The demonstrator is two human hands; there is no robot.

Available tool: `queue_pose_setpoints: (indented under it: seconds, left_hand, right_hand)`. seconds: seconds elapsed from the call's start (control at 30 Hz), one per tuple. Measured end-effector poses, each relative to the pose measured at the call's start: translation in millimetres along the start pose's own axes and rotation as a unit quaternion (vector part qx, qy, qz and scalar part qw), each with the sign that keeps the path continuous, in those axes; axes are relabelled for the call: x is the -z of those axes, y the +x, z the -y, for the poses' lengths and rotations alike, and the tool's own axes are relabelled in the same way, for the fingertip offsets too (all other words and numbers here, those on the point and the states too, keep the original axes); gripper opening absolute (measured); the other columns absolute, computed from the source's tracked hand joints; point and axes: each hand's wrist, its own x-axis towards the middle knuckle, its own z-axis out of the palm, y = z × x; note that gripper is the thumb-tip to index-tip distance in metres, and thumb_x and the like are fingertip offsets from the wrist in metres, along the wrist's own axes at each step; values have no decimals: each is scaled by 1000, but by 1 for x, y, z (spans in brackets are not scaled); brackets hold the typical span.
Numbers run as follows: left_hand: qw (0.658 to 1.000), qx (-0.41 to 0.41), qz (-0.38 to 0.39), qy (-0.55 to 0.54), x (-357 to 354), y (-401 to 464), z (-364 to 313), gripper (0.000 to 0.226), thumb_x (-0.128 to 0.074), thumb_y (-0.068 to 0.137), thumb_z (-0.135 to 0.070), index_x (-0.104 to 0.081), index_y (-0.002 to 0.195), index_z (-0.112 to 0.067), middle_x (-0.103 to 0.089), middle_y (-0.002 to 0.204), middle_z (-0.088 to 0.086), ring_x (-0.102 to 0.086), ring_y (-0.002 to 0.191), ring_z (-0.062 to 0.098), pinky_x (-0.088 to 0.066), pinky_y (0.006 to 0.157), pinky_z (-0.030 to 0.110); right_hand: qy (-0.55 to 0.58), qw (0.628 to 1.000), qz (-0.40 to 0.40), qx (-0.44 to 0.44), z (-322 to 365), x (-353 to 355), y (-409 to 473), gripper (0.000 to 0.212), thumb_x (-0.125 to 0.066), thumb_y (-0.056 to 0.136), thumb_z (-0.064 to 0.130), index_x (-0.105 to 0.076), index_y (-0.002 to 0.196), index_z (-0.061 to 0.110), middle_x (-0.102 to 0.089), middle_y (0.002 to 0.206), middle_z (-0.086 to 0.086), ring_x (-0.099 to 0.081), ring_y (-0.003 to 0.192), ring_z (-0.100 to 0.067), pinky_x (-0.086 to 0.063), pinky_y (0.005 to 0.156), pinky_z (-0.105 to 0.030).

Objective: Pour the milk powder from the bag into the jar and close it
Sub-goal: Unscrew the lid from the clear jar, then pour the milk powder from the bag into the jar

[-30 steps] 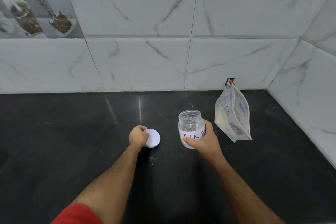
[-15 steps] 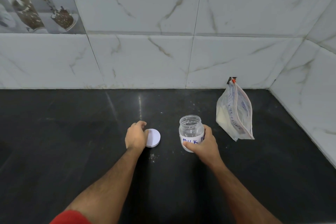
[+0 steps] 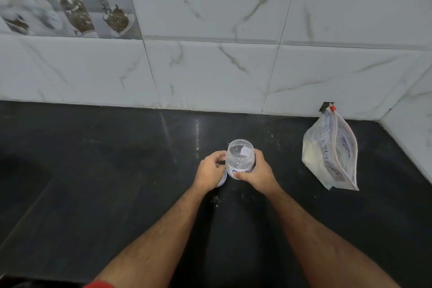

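A clear plastic jar (image 3: 240,158) with a handwritten white label stands open and upright on the black counter (image 3: 112,194). My right hand (image 3: 258,174) is wrapped around its right side and front. My left hand (image 3: 209,170) presses against the jar's left side with curled fingers. The white lid (image 3: 223,180) lies flat on the counter, mostly hidden under my left hand. A clear zip bag (image 3: 327,159) with pale milk powder in it leans upright to the right, apart from both hands, with its red-tabbed zip at the top.
A marble-tiled wall (image 3: 210,72) runs along the back of the counter. A side wall (image 3: 416,145) closes the right end just behind the bag. A few powder specks (image 3: 217,199) lie on the counter in front of the jar.
My left hand has left the lid lying on the counter and moved right onto the jar's side. My right hand has kept its hold on the jar. The bag has not moved.
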Motion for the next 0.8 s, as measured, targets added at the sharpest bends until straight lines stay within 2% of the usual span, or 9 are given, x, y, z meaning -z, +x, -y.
queue_pose_setpoints:
  seconds: [0.13, 0.27, 0.33, 0.43, 0.5, 0.57, 0.6, 0.67, 0.8]
  left_hand:
    - [1000, 26, 8, -7, 0, 3, -1, 52, -49, 81, 4, -62, 125, -20, -69, 111, -9, -72, 93, 20, -57, 80, 33]
    - [1000, 23, 14, -10, -3, 5, 1, 51, -49, 82, 5, -61, 126, -20, -69, 115, -8, -72, 91, 17, -53, 74, 26]
    - [1000, 22, 10, 0, -4, 6, 4, 52, -48, 82, 4, -62, 126, -20, -69, 119, -6, -70, 98, 14, -53, 82, 26]
    - [999, 23, -36, 11, -3, 11, 8, 52, -47, 84, 5, -62, 129, -18, -68, 123, 1, -65, 112, 15, -48, 104, 32]
    - [998, 6, -70, 6, -1, 13, 3, 47, -48, 87, 4, -63, 128, -17, -68, 122, 1, -64, 113, 13, -47, 105, 31]
    - [995, -25, -100, -6, 2, 13, -11, 43, -48, 89, 2, -63, 126, -15, -69, 120, -1, -63, 112, 11, -48, 102, 28]
    - [992, -41, -116, -13, 3, 13, -19, 42, -49, 89, 2, -64, 125, -15, -69, 119, -2, -63, 110, 11, -49, 101, 28]
    - [987, -74, -143, -25, 1, 13, -37, 39, -50, 88, 0, -65, 122, -15, -70, 117, -3, -65, 106, 11, -50, 97, 28]
    - [983, -123, -134, -35, -18, 15, -71, 35, -52, 89, -6, -66, 117, -21, -70, 107, -10, -65, 96, 7, -52, 88, 25]
  right_hand:
    - [-33, 999, 7, -9, 1, -5, 8, 82, -90, 61, 18, -44, 130, 21, -58, 115, 11, -59, 103, -9, -46, 84, -21]
    - [-52, 998, 6, -16, -2, -5, 9, 88, -91, 61, 22, -41, 134, 21, -54, 118, 13, -56, 107, -10, -46, 91, -27]
    - [-64, 998, 14, -20, -3, -4, 9, 90, -90, 62, 23, -39, 137, 21, -53, 119, 14, -55, 108, -10, -47, 93, -29]
    - [-82, 996, 19, -22, -2, 1, 11, 84, -79, 66, 11, -39, 140, 23, -58, 120, 8, -59, 115, -21, -49, 96, -36]
    - [-94, 995, 27, -34, 0, 8, 12, 90, -71, 70, 4, -31, 149, 20, -56, 133, -1, -52, 129, -27, -45, 105, -39]
    - [-115, 991, 38, -61, 5, 17, 13, 100, -72, 74, 4, -19, 157, 17, -37, 157, -5, -39, 142, -27, -37, 114, -40]
    - [-121, 990, 38, -68, 9, 24, 13, 100, -72, 76, 5, -17, 158, 18, -30, 162, -5, -37, 144, -26, -36, 116, -40]
    - [-125, 991, 18, -54, 16, 40, 11, 90, -68, 79, 6, -24, 157, 17, -30, 162, -5, -42, 141, -25, -37, 116, -41]
    - [-125, 989, -67, 32, 43, 84, 3, 61, -65, 82, 9, -50, 141, 13, -54, 144, -7, -51, 133, -22, -38, 111, -32]
